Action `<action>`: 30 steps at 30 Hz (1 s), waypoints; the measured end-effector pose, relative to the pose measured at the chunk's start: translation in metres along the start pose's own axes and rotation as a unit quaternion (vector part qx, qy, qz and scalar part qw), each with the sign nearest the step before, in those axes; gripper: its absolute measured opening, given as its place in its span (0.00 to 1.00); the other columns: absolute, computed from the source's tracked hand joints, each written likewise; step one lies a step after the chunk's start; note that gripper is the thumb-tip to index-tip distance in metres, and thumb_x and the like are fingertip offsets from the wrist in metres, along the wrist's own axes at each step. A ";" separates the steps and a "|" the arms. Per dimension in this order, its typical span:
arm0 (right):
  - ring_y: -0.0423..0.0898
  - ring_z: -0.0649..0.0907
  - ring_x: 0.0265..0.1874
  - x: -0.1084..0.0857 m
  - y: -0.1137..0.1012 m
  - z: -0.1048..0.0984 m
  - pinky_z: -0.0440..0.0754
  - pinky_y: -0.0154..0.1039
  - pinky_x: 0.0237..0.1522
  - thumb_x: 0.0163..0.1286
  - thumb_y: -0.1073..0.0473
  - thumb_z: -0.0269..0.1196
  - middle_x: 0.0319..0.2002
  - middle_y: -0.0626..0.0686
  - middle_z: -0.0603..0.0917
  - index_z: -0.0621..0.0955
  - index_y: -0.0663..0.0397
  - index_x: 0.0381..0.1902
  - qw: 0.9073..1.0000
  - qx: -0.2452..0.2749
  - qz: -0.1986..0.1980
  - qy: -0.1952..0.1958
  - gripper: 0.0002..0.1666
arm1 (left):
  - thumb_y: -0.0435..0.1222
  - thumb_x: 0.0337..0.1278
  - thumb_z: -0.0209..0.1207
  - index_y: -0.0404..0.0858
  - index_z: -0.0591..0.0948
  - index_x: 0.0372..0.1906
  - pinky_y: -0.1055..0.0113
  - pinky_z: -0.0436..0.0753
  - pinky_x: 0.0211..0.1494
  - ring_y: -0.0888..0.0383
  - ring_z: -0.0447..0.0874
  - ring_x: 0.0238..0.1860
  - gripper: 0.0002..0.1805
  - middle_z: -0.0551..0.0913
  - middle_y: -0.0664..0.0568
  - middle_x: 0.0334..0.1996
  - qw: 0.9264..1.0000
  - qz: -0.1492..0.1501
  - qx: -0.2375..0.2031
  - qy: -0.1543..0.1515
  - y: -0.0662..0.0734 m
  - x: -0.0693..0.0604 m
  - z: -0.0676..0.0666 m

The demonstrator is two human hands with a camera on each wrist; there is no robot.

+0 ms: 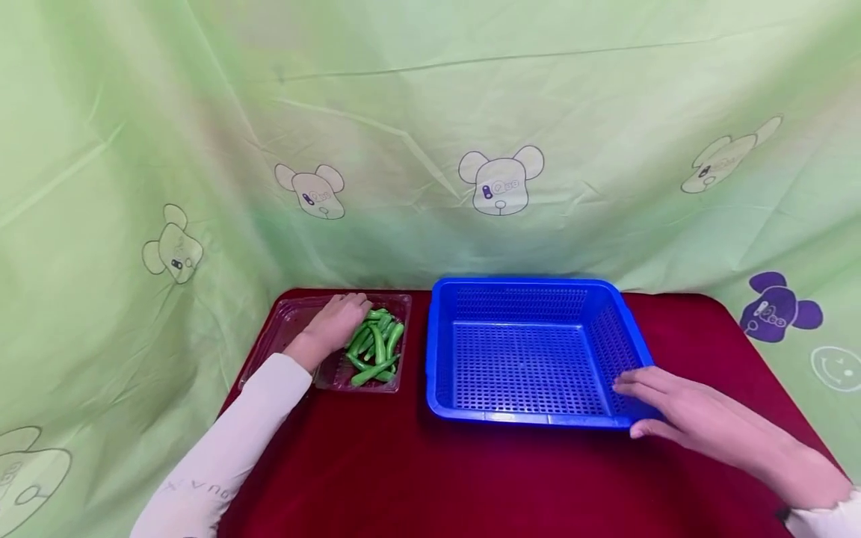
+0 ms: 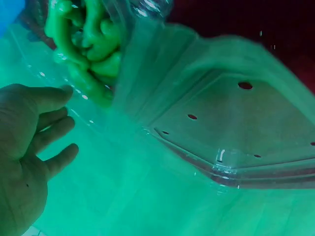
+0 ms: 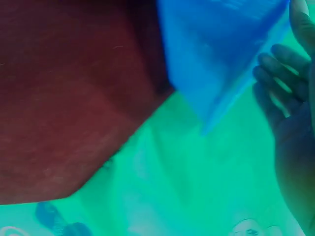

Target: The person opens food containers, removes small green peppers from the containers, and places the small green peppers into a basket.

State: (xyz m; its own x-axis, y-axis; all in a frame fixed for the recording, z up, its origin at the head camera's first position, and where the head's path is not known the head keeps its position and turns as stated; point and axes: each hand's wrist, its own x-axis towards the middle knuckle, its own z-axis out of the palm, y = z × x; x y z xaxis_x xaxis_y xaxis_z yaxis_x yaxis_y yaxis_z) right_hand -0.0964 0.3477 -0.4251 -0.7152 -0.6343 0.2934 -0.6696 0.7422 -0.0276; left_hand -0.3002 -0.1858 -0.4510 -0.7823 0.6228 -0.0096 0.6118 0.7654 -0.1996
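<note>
Green chili peppers [image 1: 379,344] lie heaped in one half of a clear plastic clamshell box [image 1: 406,320] at the table's left. My left hand [image 1: 338,320] hovers at the peppers' upper left; in the left wrist view its fingers are relaxed, beside the box rim, with nothing between them. To the right stands a blue plastic basket [image 1: 518,418] with perforated walls and floor; no contents show in it. By its front right corner is my right hand [image 1: 699,418], fingers extended over the rim and thumb lower. Whether it touches the rim I cannot tell.
A dark red cloth [image 1: 403,471] covers the table. The box's other half, a clear lid [image 1: 282,325] with small holes, lies folded out to the left. Green curtains [image 1: 403,246] with mouse-head prints hang close behind and along both sides of the table.
</note>
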 end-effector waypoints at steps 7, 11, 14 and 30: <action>0.32 0.81 0.43 -0.015 0.009 0.007 0.76 0.17 0.49 0.65 0.41 0.71 0.45 0.34 0.82 0.86 0.37 0.46 0.997 0.009 -0.068 0.043 0.15 | 0.19 0.68 0.51 0.30 0.76 0.66 0.38 0.72 0.72 0.39 0.71 0.72 0.23 0.75 0.36 0.69 0.999 -0.010 -0.019 -0.048 -0.006 0.010 0.012; 0.36 0.82 0.42 -0.020 0.009 0.012 0.77 0.18 0.51 0.78 0.36 0.53 0.42 0.39 0.84 0.88 0.42 0.44 0.992 -0.005 -0.099 0.073 0.24 | 0.19 0.68 0.52 0.29 0.75 0.66 0.38 0.72 0.72 0.38 0.71 0.72 0.24 0.74 0.35 0.69 0.999 -0.009 -0.010 -0.052 -0.007 0.015 0.018; 0.38 0.83 0.41 -0.022 0.009 0.014 0.77 0.18 0.53 0.81 0.36 0.45 0.41 0.41 0.86 0.89 0.44 0.43 0.990 -0.016 -0.105 0.088 0.30 | 0.19 0.67 0.52 0.29 0.76 0.66 0.38 0.73 0.71 0.37 0.72 0.71 0.23 0.75 0.34 0.68 0.999 -0.009 -0.007 -0.043 -0.006 0.018 0.025; 0.38 0.83 0.42 -0.024 0.007 0.017 0.74 0.17 0.57 0.83 0.37 0.41 0.40 0.42 0.87 0.90 0.45 0.40 0.989 -0.035 -0.100 0.105 0.34 | 0.17 0.57 0.58 0.27 0.78 0.59 0.49 0.86 0.56 0.39 0.81 0.57 0.23 0.82 0.36 0.54 0.998 -0.011 0.017 0.066 -0.010 0.021 0.031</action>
State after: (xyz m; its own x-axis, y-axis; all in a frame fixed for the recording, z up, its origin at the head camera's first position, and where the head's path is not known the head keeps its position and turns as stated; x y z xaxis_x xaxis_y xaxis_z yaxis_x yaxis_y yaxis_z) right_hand -0.0870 0.3645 -0.4483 -0.5080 -0.7163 0.4784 -0.7728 0.6243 0.1142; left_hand -0.3267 -0.1855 -0.4791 -0.7720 0.6236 0.1233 0.5884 0.7744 -0.2324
